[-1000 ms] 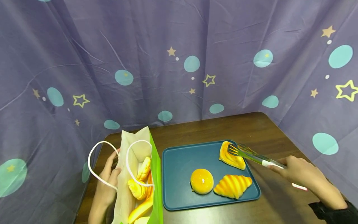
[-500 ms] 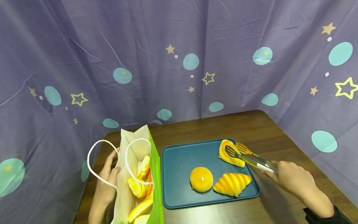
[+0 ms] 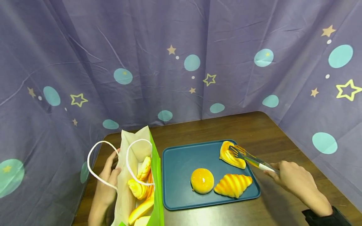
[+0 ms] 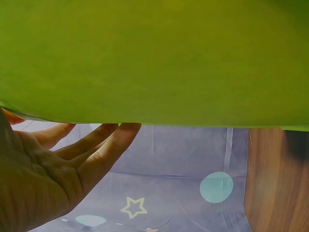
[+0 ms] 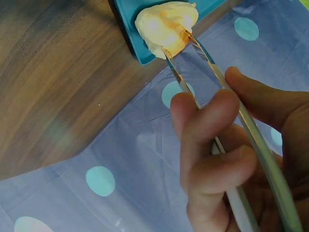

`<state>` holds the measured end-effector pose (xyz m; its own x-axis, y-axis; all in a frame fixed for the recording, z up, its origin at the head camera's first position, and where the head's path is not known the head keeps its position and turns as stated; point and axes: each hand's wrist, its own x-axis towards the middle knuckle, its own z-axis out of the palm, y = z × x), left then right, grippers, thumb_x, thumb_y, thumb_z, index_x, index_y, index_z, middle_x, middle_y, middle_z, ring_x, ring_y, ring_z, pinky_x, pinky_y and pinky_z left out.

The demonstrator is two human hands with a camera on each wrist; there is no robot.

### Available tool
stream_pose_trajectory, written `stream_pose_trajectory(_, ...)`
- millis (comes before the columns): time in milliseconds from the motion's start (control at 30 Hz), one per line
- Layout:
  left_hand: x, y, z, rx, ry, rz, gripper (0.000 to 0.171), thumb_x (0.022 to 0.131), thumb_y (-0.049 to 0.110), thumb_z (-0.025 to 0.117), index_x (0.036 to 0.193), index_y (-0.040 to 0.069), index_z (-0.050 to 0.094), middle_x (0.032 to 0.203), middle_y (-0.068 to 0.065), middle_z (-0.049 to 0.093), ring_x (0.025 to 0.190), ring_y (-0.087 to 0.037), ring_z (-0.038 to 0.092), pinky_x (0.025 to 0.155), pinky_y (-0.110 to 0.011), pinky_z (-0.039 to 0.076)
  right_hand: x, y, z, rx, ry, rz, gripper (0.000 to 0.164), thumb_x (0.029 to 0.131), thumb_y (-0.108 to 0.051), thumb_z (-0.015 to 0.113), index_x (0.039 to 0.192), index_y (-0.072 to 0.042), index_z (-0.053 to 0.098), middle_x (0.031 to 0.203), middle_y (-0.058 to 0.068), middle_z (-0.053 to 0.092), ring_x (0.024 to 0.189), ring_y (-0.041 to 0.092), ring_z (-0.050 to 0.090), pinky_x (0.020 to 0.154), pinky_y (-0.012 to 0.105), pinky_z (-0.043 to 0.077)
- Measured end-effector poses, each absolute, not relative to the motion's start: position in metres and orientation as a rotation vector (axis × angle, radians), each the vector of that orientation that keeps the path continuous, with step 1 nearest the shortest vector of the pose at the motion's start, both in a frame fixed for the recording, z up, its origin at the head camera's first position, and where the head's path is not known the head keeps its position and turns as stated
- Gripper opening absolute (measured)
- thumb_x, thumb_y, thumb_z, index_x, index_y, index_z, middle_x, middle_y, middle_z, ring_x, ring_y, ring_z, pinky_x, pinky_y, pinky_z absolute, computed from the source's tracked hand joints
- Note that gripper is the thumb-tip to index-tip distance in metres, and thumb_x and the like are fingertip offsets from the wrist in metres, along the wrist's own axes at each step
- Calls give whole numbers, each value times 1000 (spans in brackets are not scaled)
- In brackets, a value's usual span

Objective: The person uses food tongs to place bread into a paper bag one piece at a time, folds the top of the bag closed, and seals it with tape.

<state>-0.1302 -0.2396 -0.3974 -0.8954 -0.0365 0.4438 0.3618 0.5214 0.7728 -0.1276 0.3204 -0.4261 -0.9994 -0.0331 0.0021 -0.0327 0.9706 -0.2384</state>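
My right hand [image 3: 295,177] holds a pair of food tongs [image 3: 261,165], with fingers curled round the handles in the right wrist view. The slotted tong tips meet the right side of a folded pastry [image 3: 227,156] at the tray's far right corner; whether they squeeze it I cannot tell. A round bun [image 3: 202,181] and a croissant [image 3: 233,185] lie nearer on the blue tray [image 3: 181,163]. My left hand [image 3: 106,185] rests against the outer left side of a green paper bag [image 3: 158,191]. In the left wrist view its fingers [image 4: 108,152] lie fairly straight along the green side.
Several breads [image 3: 142,207] lie inside the bag, whose white cord handles [image 3: 96,174] stick up. A brown wooden table [image 3: 195,130] carries the bag and tray. Behind it hangs a purple curtain [image 3: 158,78] with stars and dots.
The tongs have turned and spread, then drawn closer together at the pastry's right side. My right hand has shifted slightly left. The left hand, bag and breads stay put.
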Motion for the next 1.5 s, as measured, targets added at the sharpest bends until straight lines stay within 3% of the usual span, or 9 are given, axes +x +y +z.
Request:
stream_pose_trajectory(267, -133, -241, -401, -342, -2323, -1368, 56, 99, -10, 40, 155, -1, 43, 150, -23, 52, 125, 0, 46, 101, -6, 33, -129, 319, -425, -59, 3104, -463, 43, 97, -38, 72, 119, -2, 77, 67, -2, 54, 57, 19, 43, 47, 37, 34)
stream_pose_trajectory(467, -132, -240, -399, -311, -2335, -1355, 56, 99, -9, 41, 155, 1, 43, 152, -22, 51, 125, 7, 45, 102, -5, 32, -131, 308, -417, -106, 3162, -510, 43, 96, -40, 73, 118, -3, 78, 66, -3, 53, 55, 18, 41, 46, 36, 33)
stream_pose_trajectory(667, -132, -242, -399, -302, -2363, -1345, 58, 100, -8, 41, 156, 4, 43, 154, -21, 49, 125, 0, 46, 101, -5, 32, -138, 291, -406, -152, 3201, -595, 48, 94, -42, 76, 120, -1, 77, 70, 3, 64, 53, 16, 34, 45, 33, 28)
stream_pose_trajectory(833, -131, -242, -399, -289, -2368, -1347, 58, 100, -7, 41, 156, 4, 43, 154, -21, 49, 123, 1, 45, 100, -5, 31, -145, 274, -395, -210, 3214, -651, 48, 95, -41, 75, 119, 1, 77, 81, 10, 73, 56, 15, 38, 47, 33, 30)
stream_pose_trajectory(1033, -132, -242, -400, -283, -2353, -1369, 57, 100, -6, 40, 156, 3, 43, 152, -23, 51, 125, 3, 45, 100, -5, 33, -151, 255, -381, -278, 3223, -736, 45, 95, -37, 76, 121, -1, 76, 64, -2, 60, 52, 10, 29, 46, 28, 26)
stream_pose_trajectory(1233, -131, -242, -400, -282, -2344, -1370, 57, 100, -6, 40, 156, 3, 43, 150, -23, 52, 123, 3, 47, 98, -6, 34, -156, 236, -368, -388, 3243, -831, 42, 94, -33, 78, 120, 0, 77, 82, 8, 74, 54, 10, 33, 49, 28, 29)
stream_pose_trajectory(1500, -130, -242, -398, -279, -2350, -1358, 58, 99, -6, 42, 156, 5, 44, 151, -21, 53, 125, 5, 46, 100, -5, 33, -157, 209, -354, -560, 3281, -1034, 37, 91, -22, 82, 119, 1, 77, 94, 16, 76, 49, 3, 43, 46, 26, 34)
